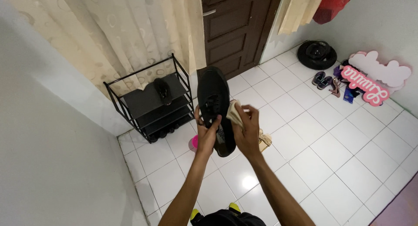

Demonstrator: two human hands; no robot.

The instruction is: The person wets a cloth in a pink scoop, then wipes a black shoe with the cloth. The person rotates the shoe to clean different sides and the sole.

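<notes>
Black shoe (213, 100) held above open white tiles (313, 156), both hands gripping.

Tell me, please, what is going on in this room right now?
A person stands on a white tiled floor, holding a black shoe up in the left hand. The right hand presses a beige cloth against the shoe's side. Behind it stands a black shoe rack with one dark shoe on top. More footwear lies by the far wall.

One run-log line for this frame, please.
left hand: holds black shoe | right hand: presses beige cloth on shoe | behind: black shoe rack
</notes>
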